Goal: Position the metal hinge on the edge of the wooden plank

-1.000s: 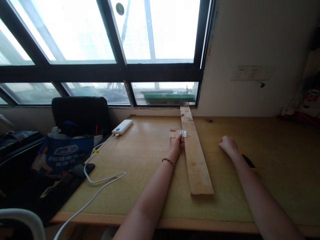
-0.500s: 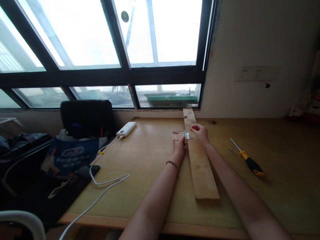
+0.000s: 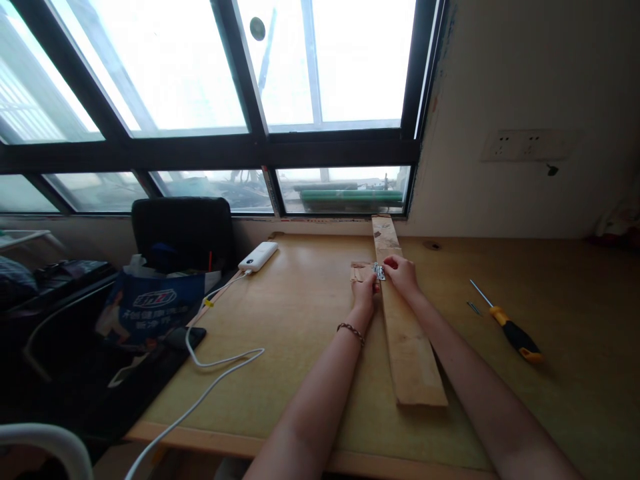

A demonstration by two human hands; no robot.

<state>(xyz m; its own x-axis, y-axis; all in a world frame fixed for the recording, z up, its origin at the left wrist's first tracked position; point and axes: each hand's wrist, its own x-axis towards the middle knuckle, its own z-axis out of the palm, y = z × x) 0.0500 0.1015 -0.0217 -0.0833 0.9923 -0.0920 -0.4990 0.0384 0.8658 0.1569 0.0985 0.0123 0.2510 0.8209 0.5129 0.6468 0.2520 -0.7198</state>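
A long wooden board point(image 3: 413, 347) lies lengthwise on the table, its far end by the window. Against its left edge is a small wooden block point(image 3: 361, 271), and a silver metal hinge point(image 3: 380, 272) bridges the two. My left hand point(image 3: 364, 291) is closed around the block, thumb close to the hinge. Over the board, my right hand point(image 3: 401, 273) is pinched at the hinge's right leaf, on what looks like a tiny screw, mostly hidden by the fingertips. To the right rest several small screws point(image 3: 473, 308) and a screwdriver point(image 3: 515, 331) with a yellow and black handle.
A white power bank point(image 3: 259, 257) with a white cable point(image 3: 220, 362) lies on the left of the table point(image 3: 300, 320). Beyond the left edge stand a black chair point(image 3: 183, 230) and a blue bag point(image 3: 150, 310). Window and wall bound the back.
My right hand has come down and slightly left relative to the board, its fingertips now at the hinge. The left hand keeps its hold. The whole view has shifted a little.
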